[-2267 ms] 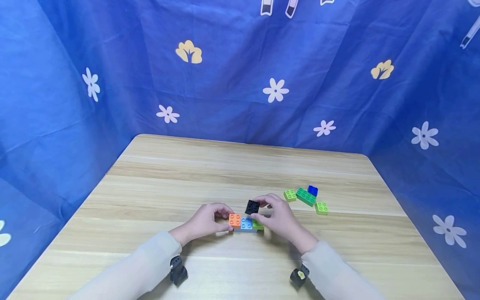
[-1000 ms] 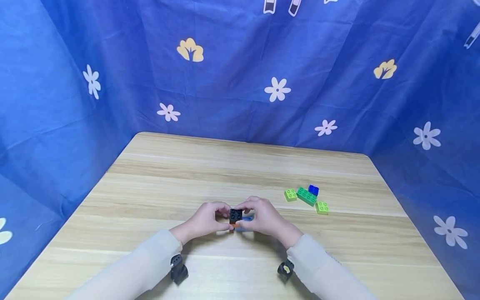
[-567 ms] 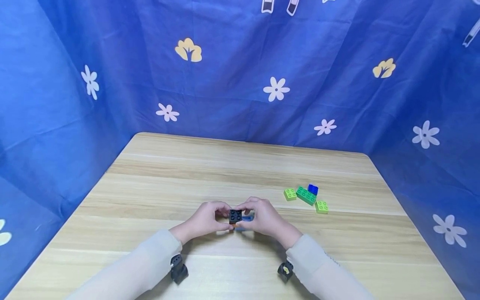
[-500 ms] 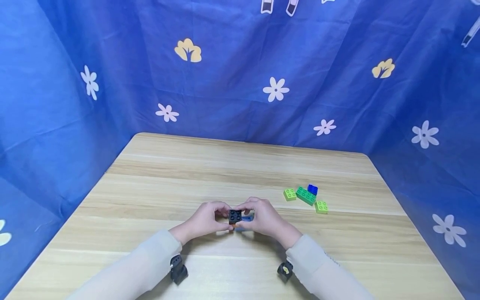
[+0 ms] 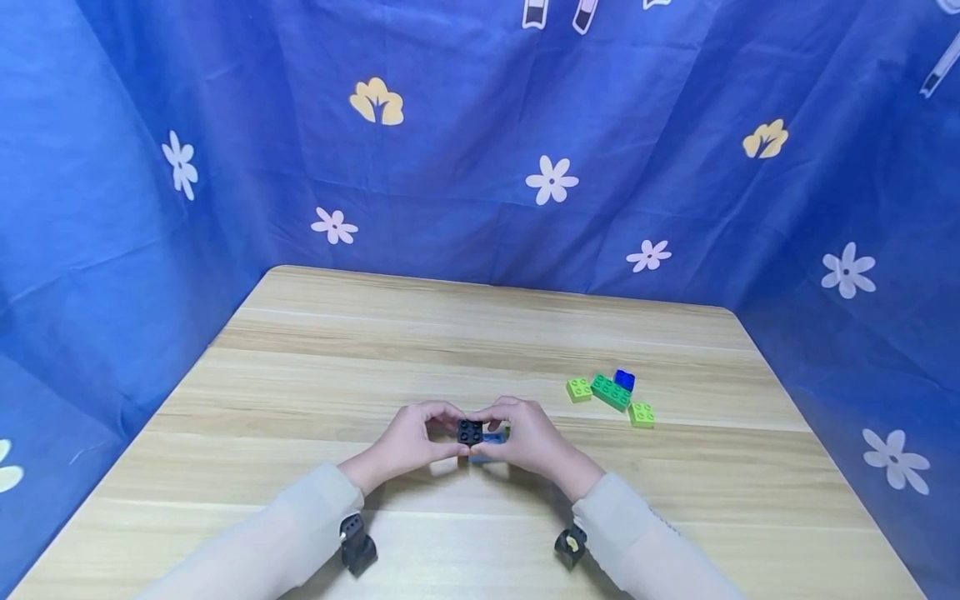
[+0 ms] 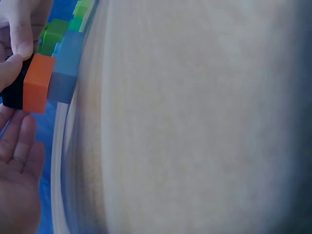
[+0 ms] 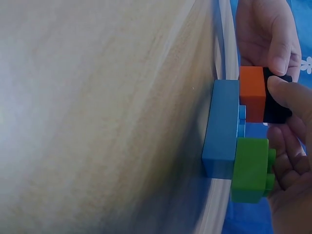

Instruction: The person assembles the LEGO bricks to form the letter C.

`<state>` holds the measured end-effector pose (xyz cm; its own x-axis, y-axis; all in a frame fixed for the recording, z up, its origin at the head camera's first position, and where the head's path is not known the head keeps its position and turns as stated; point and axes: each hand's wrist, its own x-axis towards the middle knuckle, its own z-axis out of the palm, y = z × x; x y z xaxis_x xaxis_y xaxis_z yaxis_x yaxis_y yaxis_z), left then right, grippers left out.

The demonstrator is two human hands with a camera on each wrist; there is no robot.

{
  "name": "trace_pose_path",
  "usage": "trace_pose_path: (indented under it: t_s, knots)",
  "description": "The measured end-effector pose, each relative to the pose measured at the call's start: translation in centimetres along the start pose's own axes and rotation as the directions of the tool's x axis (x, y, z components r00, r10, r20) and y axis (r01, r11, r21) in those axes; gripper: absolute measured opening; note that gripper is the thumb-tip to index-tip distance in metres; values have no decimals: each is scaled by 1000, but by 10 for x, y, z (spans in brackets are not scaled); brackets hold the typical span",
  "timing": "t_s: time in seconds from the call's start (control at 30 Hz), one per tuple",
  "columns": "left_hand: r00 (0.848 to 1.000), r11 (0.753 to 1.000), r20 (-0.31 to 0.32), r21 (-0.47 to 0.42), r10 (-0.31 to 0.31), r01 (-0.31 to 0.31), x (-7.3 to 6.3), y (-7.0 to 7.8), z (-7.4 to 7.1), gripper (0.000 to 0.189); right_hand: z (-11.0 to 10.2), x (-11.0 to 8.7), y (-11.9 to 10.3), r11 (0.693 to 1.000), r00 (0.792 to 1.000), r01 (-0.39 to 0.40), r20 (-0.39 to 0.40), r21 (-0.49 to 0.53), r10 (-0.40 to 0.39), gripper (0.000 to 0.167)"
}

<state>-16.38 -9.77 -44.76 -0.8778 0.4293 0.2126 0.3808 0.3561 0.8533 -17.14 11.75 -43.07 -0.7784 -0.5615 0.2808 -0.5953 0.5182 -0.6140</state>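
A black four-stud brick (image 5: 470, 432) sits on top of an orange brick (image 7: 252, 95), and the two look flush in the right wrist view. Under the orange one lies a long light-blue brick (image 7: 222, 131), flat on the table. A green brick (image 7: 249, 170) stands on its other end. From the left, my left hand (image 5: 408, 437) pinches the black brick between thumb and fingers. My right hand (image 5: 525, 437) grips the same brick from the opposite side, its thumb across the near face. In the head view this hand hides most of the green brick.
Right of the hands lie a light-green brick (image 5: 579, 390), a longer dark-green brick (image 5: 611, 392), a dark-blue brick (image 5: 624, 380) and another light-green brick (image 5: 642, 414). A blue patterned curtain (image 5: 465, 167) surrounds the wooden table (image 5: 360, 333).
My right hand has brought the black brick leftward and down from above the green end onto the orange brick. My left hand's fingertips have shifted from the orange brick up to the black one.
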Motion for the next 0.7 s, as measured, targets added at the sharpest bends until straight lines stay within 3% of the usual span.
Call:
trace_pose_path:
  t_s: [0.27,0.53,0.7]
  knots:
    - [1000,1000,-4,7,-2,2,1,-1,1,35,2,-3,2,1000,1000,-11,-6,0,11,41]
    - [1000,1000,5,19,-7,7,1,0,0,34,-5,-10,8,986,998,-58,-14,154,60,46]
    - [1000,999,-3,32,-18,18,2,-1,0,34,-17,-18,21,982,994,-75,-64,173,87,44]
